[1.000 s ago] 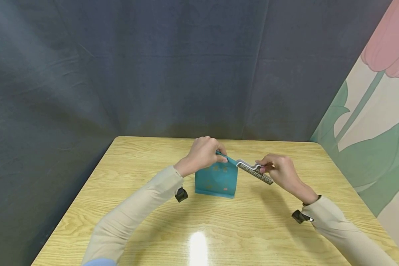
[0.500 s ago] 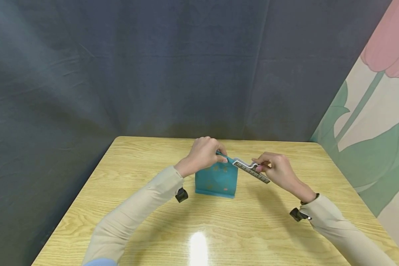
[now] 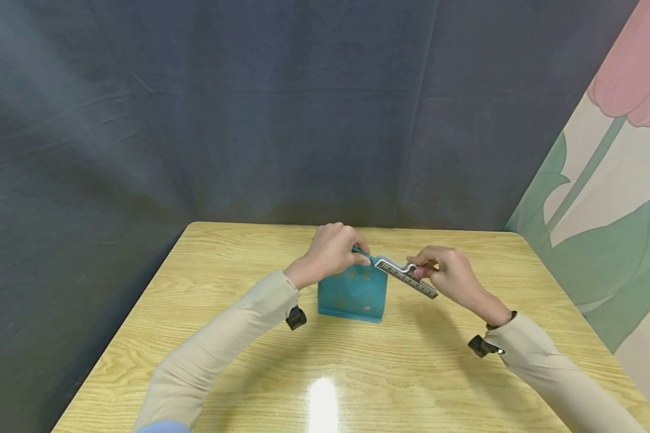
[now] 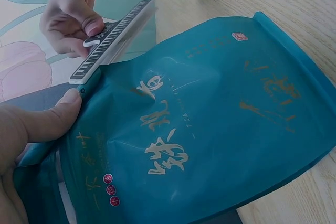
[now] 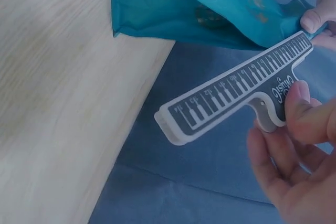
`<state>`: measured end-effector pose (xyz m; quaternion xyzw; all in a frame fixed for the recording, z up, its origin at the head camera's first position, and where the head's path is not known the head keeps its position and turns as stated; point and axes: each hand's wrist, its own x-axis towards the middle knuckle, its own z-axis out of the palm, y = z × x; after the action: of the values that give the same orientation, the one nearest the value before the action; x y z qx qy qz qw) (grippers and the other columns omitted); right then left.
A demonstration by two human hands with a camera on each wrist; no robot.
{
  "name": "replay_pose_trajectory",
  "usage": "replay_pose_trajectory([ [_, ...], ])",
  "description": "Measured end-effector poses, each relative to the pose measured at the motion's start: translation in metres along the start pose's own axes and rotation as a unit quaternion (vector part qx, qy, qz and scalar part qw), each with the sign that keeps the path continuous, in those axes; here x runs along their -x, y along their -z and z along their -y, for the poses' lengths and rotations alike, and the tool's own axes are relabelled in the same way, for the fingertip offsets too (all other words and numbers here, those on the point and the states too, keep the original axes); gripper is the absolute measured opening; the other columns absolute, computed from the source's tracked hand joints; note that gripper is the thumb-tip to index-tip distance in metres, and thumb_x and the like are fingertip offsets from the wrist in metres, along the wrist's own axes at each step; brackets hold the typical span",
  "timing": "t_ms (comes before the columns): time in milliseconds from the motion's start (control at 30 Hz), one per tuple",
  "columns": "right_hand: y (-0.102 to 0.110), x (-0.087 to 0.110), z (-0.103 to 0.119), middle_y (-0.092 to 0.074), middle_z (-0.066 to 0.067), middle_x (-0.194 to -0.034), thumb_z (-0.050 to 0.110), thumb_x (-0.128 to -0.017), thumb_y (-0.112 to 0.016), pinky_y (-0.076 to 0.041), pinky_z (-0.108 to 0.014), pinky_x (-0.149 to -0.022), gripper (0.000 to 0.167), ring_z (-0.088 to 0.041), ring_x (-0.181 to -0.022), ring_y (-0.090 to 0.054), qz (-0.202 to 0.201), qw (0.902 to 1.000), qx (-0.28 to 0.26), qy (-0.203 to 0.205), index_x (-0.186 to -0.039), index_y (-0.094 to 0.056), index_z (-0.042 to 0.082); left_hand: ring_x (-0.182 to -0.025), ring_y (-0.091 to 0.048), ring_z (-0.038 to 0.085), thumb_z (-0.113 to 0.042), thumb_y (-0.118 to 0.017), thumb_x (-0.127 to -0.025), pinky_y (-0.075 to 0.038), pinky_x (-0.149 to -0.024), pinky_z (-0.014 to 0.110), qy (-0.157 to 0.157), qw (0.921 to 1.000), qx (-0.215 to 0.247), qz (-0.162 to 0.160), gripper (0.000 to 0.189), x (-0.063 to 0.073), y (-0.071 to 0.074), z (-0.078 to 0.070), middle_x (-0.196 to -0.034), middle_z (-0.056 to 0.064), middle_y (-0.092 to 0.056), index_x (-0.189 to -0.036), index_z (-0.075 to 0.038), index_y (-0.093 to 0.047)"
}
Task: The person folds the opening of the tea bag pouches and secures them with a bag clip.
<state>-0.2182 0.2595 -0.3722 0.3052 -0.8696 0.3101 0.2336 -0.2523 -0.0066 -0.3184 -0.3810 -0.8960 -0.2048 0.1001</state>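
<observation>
A teal bag (image 4: 210, 114) with gold lettering stands on the table, its top edge folded over. My left hand (image 3: 333, 252) pinches that folded top, thumb on the near side. My right hand (image 3: 452, 276) grips the handle of a long piano-key patterned clip (image 5: 236, 87) marked "Music". The clip slants down to the right, and its far end overlaps the right end of the bag's fold, close to my left thumb (image 4: 65, 111). In the right wrist view the rest of the clip sticks out past the bag.
The wooden table (image 3: 325, 355) carries the bag near its back half. A dark curtain (image 3: 303, 114) hangs behind and at the left. A wall painted with a tulip (image 3: 628, 78) rises at the right.
My right hand has moved a little to the left, bringing the clip further over the bag's fold toward my left thumb. The left hand and the bag have stayed in place.
</observation>
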Motion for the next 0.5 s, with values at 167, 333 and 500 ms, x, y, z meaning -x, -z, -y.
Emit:
replay_pose_trajectory([
  [167,0.0044,0.0002,0.0004,-0.074,-0.010,-0.095,-0.014,-0.076,-0.077,-0.055,-0.030,-0.059,0.023,-0.019,-0.073,-0.071,0.041,0.9984,-0.033,-0.021,-0.089,-0.075,0.005,-0.050,-0.052,-0.001,-0.033,-0.081,-0.083,-0.037,-0.044,0.021,-0.006,1.0000,0.003,0.000,0.015,-0.0005,-0.0017,0.0005,-0.080,-0.008,-0.074,-0.089,-0.019,-0.082],
  [333,0.0057,0.0036,-0.0033,-0.070,-0.005,-0.100,-0.009,-0.085,-0.072,-0.056,-0.030,-0.075,0.025,-0.020,-0.083,-0.068,0.078,0.9936,-0.074,-0.035,-0.108,-0.070,0.002,-0.050,-0.051,-0.001,-0.032,-0.080,-0.084,-0.035,-0.044,0.021,-0.006,1.0000,0.006,0.000,0.014,-0.0011,-0.0022,0.0008,-0.079,-0.008,-0.074,-0.089,-0.020,-0.082],
  [500,0.0021,0.0064,-0.0070,-0.068,-0.008,-0.107,-0.008,-0.088,-0.069,-0.054,-0.027,-0.080,0.027,-0.023,-0.089,-0.066,0.085,0.9908,-0.093,-0.049,-0.114,-0.067,-0.001,-0.049,-0.051,0.000,-0.032,-0.080,-0.084,-0.033,-0.043,0.021,-0.001,1.0000,0.004,0.000,0.014,-0.0012,-0.0018,0.0010,-0.079,-0.008,-0.073,-0.089,-0.020,-0.082],
])
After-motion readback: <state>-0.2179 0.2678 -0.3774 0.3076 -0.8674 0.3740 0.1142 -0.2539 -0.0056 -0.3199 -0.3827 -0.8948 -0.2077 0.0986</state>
